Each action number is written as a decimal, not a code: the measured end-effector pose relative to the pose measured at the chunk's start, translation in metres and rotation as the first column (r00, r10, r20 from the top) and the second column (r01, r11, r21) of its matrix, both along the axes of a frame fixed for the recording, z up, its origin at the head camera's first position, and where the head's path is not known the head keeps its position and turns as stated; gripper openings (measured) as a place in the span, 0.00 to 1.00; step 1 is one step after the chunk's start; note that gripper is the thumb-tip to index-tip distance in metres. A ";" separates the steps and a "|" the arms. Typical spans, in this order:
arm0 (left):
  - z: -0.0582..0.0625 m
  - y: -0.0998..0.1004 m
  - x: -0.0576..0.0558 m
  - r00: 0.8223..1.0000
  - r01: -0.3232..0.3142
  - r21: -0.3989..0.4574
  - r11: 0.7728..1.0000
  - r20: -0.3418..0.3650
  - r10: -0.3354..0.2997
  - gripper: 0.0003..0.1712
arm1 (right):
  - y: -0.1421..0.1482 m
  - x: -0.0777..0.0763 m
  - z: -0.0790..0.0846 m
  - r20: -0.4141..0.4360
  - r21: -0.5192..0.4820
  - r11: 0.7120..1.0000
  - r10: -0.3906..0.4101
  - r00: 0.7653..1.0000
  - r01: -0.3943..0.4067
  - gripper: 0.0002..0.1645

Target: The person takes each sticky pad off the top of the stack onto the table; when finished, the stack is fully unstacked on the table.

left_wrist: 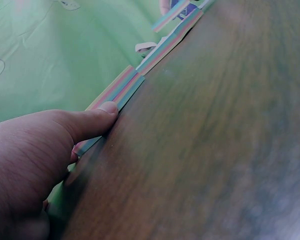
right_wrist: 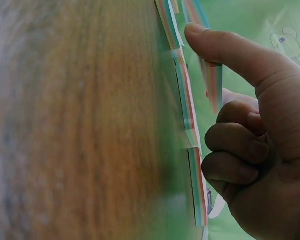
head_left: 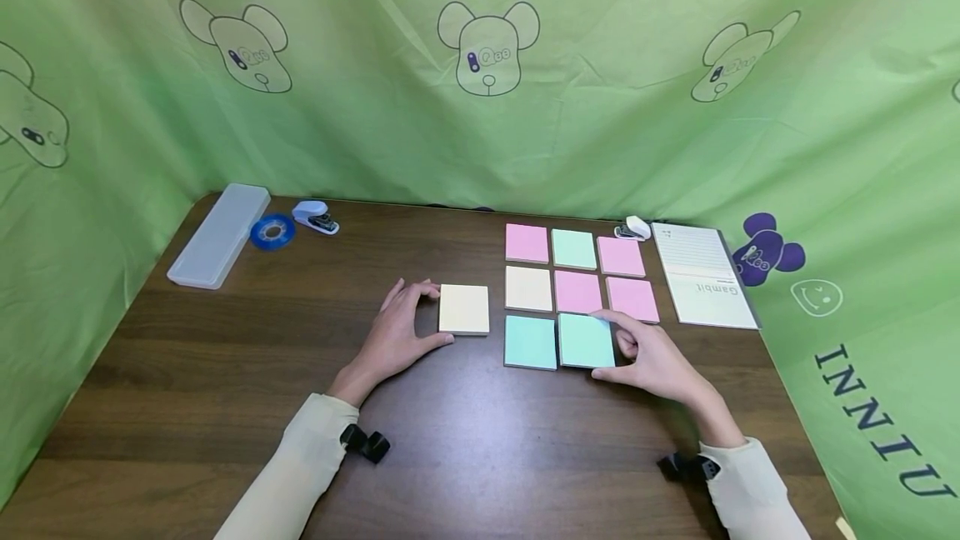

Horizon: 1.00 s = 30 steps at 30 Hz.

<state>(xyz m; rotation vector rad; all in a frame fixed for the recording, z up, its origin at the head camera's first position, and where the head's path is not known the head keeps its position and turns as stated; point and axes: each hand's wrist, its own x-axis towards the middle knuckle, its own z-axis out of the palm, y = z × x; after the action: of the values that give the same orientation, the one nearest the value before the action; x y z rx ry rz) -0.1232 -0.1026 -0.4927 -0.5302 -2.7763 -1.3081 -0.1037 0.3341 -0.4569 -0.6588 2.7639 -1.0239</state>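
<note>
My left hand [head_left: 392, 333] holds a cream-topped sticky note pad [head_left: 463, 309] by its left side, thumb at the near edge and fingers at the far one. In the left wrist view that pad [left_wrist: 131, 86] shows striped coloured edges beneath the thumb. My right hand [head_left: 656, 361] pinches a teal-topped sticky note pad [head_left: 587, 340] between thumb and index finger, its other fingers curled in. The right wrist view shows this pad [right_wrist: 215, 82] tilted and raised off the table. To its left lies another teal pad [head_left: 529, 342].
Behind lie pink pads [head_left: 577, 292], a mint pad [head_left: 573, 249] and a cream pad [head_left: 528, 288] in rows. A notebook [head_left: 705, 277] and white stapler [head_left: 636, 227] sit at right. A pencil case [head_left: 221, 236], blue tape roll [head_left: 272, 232] and stapler [head_left: 315, 215] stand far left.
</note>
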 end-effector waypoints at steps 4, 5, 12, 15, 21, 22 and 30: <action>0.000 0.000 0.000 1.000 0.001 0.006 1.000 -0.003 -0.001 0.40 | 0.002 0.000 -0.001 0.017 0.021 1.000 -0.001 1.000 0.000 0.47; 0.000 0.000 0.000 1.000 0.002 0.007 1.000 -0.003 -0.002 0.40 | 0.003 0.001 -0.001 0.023 0.029 1.000 -0.002 1.000 0.002 0.47; 0.000 0.000 0.000 1.000 0.003 0.001 1.000 0.003 -0.004 0.40 | 0.005 0.001 -0.003 0.091 0.103 0.995 -0.012 0.996 0.003 0.49; 0.000 0.000 0.000 1.000 0.004 0.003 1.000 0.003 -0.004 0.40 | 0.004 0.000 -0.004 0.111 0.123 0.992 -0.009 0.994 -0.005 0.49; 0.000 0.000 0.000 1.000 0.002 0.001 1.000 -0.004 -0.002 0.40 | 0.002 -0.001 -0.001 0.112 0.132 0.991 -0.010 0.994 -0.005 0.51; 0.000 0.000 0.000 1.000 0.003 0.001 1.000 -0.004 -0.003 0.40 | 0.002 -0.001 0.000 0.114 0.133 0.991 -0.011 0.993 -0.005 0.51; 0.000 0.001 0.000 1.000 0.002 0.002 1.000 -0.003 -0.002 0.39 | 0.001 0.000 0.000 0.125 0.142 0.990 -0.018 0.992 0.000 0.52</action>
<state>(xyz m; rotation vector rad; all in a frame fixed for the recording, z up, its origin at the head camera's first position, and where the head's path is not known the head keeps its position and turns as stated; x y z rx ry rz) -0.1229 -0.1019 -0.4929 -0.5343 -2.7725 -1.3089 -0.1041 0.3355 -0.4566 -0.5423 2.7009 -0.8297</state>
